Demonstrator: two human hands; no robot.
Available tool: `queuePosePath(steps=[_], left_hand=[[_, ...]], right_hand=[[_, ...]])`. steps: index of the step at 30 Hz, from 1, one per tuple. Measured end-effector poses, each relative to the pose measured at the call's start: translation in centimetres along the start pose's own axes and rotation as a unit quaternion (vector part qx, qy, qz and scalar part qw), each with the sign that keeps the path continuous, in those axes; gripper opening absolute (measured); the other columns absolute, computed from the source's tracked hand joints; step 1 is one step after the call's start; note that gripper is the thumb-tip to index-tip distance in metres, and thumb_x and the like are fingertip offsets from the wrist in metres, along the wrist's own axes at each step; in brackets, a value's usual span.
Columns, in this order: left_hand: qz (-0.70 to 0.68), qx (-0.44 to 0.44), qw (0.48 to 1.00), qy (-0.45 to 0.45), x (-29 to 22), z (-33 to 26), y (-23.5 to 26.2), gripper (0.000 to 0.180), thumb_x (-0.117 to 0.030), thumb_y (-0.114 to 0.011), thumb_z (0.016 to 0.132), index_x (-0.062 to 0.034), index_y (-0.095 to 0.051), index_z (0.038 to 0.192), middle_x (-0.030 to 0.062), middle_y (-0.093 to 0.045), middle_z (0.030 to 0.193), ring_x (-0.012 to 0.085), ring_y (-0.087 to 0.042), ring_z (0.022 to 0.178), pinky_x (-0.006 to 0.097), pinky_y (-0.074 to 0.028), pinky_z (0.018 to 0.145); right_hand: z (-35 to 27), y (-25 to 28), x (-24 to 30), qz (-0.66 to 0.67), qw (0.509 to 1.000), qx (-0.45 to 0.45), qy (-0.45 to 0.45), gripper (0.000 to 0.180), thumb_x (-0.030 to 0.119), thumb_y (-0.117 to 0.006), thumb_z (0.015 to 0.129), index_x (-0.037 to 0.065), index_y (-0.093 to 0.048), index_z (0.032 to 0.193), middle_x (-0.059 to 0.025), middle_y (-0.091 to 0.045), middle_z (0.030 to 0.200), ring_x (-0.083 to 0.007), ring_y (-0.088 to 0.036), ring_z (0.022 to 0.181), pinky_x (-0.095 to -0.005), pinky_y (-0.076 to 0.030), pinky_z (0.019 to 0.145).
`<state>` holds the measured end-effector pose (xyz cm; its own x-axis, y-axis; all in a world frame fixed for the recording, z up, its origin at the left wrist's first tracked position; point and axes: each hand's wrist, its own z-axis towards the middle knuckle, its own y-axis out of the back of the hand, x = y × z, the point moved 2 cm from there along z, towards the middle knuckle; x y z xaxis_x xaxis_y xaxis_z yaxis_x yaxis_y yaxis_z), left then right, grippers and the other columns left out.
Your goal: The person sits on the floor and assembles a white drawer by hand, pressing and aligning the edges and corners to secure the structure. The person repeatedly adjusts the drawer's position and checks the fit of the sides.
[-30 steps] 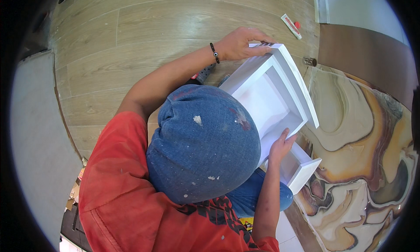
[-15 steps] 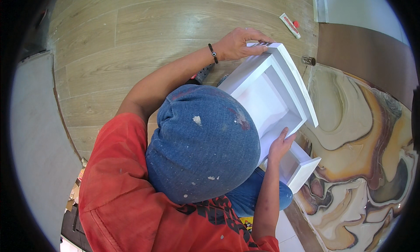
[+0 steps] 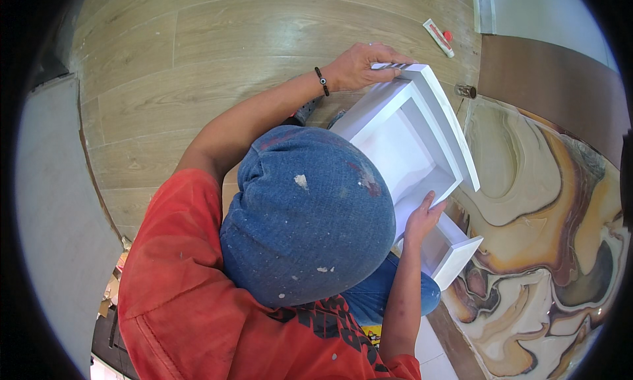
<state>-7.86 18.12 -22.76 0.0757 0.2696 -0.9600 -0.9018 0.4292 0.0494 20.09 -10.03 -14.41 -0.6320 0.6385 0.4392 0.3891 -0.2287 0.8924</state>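
Note:
A white drawer (image 3: 402,139) with a wide overhanging front panel (image 3: 448,119) leans tilted beside my raised knee, its hollow side showing. My left hand (image 3: 366,66), with a dark bead bracelet at the wrist, grips the top end of the panel, fingers over the edge and thumb on the inner side. At the lower side of the box, my right hand (image 3: 422,221) holds the wall, thumb up. Just beyond that hand stands a second, smaller white drawer (image 3: 455,254), partly hidden by it. My denim knee (image 3: 306,215), flecked with paint, covers the near part of the first drawer.
On the wood-look floor (image 3: 231,37) lie a white tube (image 3: 438,38) with a red cap (image 3: 448,35) near it, and a small jar (image 3: 465,91). A glossy swirled stone-patterned slab (image 3: 541,228) spreads at right. A grey panel (image 3: 53,202) stands at far left.

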Motion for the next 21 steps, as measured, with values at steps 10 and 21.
queuePosePath(steps=[10, 21], left_hand=[[-0.045, -0.011, 0.998, 0.033, 0.9, -0.6, 0.3, 0.034, -0.022, -0.066, 0.098, -0.0171, -0.075, 0.13, 0.008, -0.077, 0.118, 0.0185, -0.068, 0.105, 0.033, -0.053, 0.096], [-0.028, -0.071, 0.994, 0.079, -0.2, -1.7, 1.1, 0.024, -0.026, -0.076, 0.094, -0.0053, -0.078, 0.105, 0.0069, -0.078, 0.094, 0.0154, -0.071, 0.086, 0.032, -0.056, 0.084]], right_hand=[[0.0, 0.1, 0.0, 0.011, 1.0, 0.005, 0.0, 0.051, 0.029, -0.05, 0.111, -0.007, -0.043, 0.147, -0.0316, -0.061, 0.134, -0.0449, -0.061, 0.123, -0.0464, -0.045, 0.105], [-0.4, 0.4, -0.4, 0.01, 1.0, -0.004, 0.01, 0.051, 0.026, -0.05, 0.111, -0.006, -0.041, 0.15, -0.0305, -0.061, 0.136, -0.0425, -0.061, 0.124, -0.0448, -0.045, 0.106]])
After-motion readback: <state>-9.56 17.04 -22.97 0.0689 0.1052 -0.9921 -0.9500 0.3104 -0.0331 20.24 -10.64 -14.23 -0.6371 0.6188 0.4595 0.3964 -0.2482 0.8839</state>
